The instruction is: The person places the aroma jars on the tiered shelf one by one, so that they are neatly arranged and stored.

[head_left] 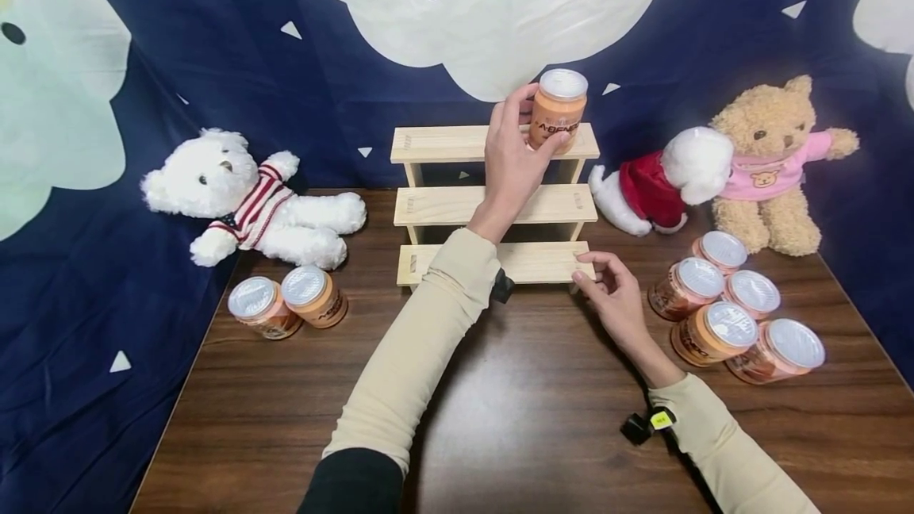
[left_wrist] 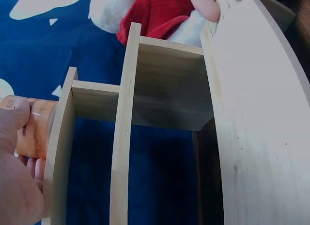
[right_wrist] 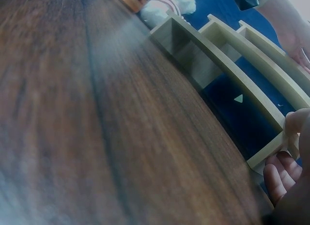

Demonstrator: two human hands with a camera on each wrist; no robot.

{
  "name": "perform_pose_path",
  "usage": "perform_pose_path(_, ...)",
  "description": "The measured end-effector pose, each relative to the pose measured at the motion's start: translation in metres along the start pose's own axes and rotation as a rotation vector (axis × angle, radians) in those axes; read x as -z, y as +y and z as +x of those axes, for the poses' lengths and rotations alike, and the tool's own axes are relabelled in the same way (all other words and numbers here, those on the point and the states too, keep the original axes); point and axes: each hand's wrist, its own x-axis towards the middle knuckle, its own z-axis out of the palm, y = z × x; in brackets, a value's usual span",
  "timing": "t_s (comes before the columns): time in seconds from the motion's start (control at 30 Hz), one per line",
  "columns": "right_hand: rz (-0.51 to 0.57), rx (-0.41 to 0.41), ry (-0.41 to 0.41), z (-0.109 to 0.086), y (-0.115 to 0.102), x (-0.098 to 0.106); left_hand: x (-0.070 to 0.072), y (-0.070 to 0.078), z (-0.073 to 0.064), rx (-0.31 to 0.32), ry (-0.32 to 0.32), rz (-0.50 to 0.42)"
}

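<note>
OK, L hand (head_left: pixel 517 155) raised, gripping upright jar (head_left: pixel 560 107).

The head view looks forward and down from above the worktop (head_left: pixel 514 395), far enough back to frame the whole wooden shelf (head_left: pixel 446 205). The left wrist view sits close against the tiers (rolled sideways, so they run upright), a red-dressed toy (left_wrist: pixel 154 16) along its top. The right wrist view, tilted, skims the worktop toward the shelf's left end. All three share the shelf.

Orange jar (head_left: pixel 560 113), silver lid (head_left: pixel 563 84), pale-yellow shelf (head_left: pixel 548 205)
</note>
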Motion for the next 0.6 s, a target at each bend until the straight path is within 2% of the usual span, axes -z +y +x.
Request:
perform_pose_path(0.27, 0.002, 0.006, -0.005, 0.0, 0.002, -0.001, 0.002, -0.001, -0.004, 0.01, 0.014, 0.015)
perform_pose_path(0.5, 0.008, 0.016, -0.012, 0.001, 0.002, -0.001, 0.013, 0.002, -0.012, 0.024, 0.064, -0.012)
perform_pose_path(0.6, 0.01, 0.017, -0.006, 0.001, 0.002, 0.0, 0.018, 0.002, -0.016, 0.01, 0.075, -0.032)
